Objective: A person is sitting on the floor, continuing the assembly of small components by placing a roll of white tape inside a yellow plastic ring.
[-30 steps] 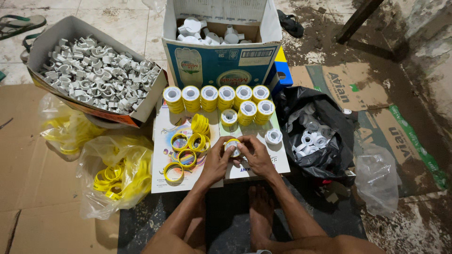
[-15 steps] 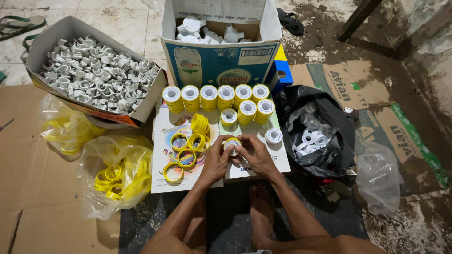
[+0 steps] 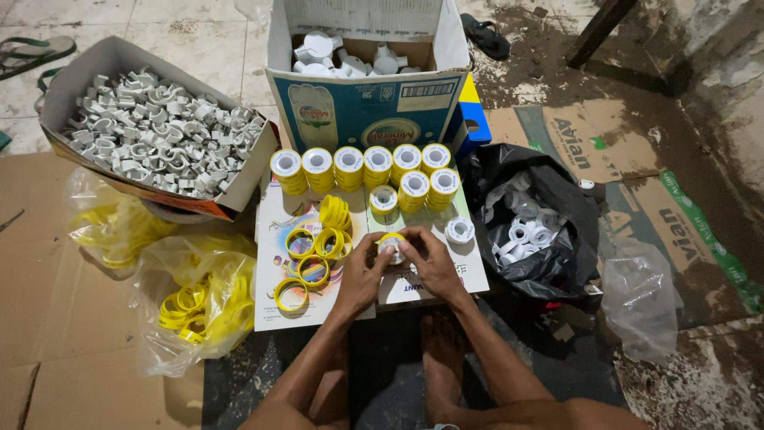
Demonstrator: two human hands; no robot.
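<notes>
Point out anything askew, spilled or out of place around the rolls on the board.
Little stands out. The finished rolls stand in neat stacks, but one white spool lies alone at the board's right edge. Loose yellow rings lie scattered and overlapping. Both the left hand and right hand hold one roll.

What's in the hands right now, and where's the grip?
Both hands share one small yellow-rimmed white spool. The left hand and right hand pinch its outer rim from opposite sides with their fingertips, just above the board.
</notes>
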